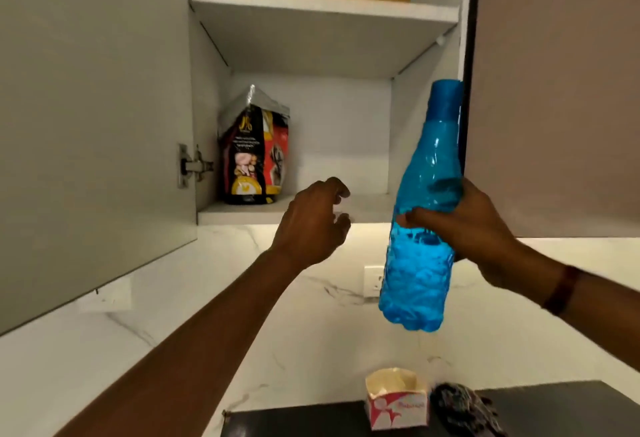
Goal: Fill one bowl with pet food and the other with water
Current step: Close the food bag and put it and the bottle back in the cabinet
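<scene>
Right hand (467, 228) wraps waist of blue bottle (433, 145), held upright in front of cabinet's right edge. Looks water-filled, so probably heavyish, ridged plastic, decent grip mid-body. Left hand (308, 225) loose, holding nothing, near lower shelf (367, 209). Pet food bag (254, 156) at shelf's left: crinkly, soft, grab by sides. Open door (93, 125) crowds left. Bowls not in view.

An open wall cabinet (339, 145) is seen in the upper middle of the frame. Its grey door (86, 125) is swung out at the left, and a metal hinge (192, 166) is fixed at its inner edge. A white shelf (322, 10) is set across the top. A closed door (554, 90) fills the upper right. Below, the wall (173, 298) is clad in white veined marble and lit warmly just under the cabinet. A socket (373, 280) is mounted at centre right. A dark counter (554, 402) is seen at the bottom right.
</scene>
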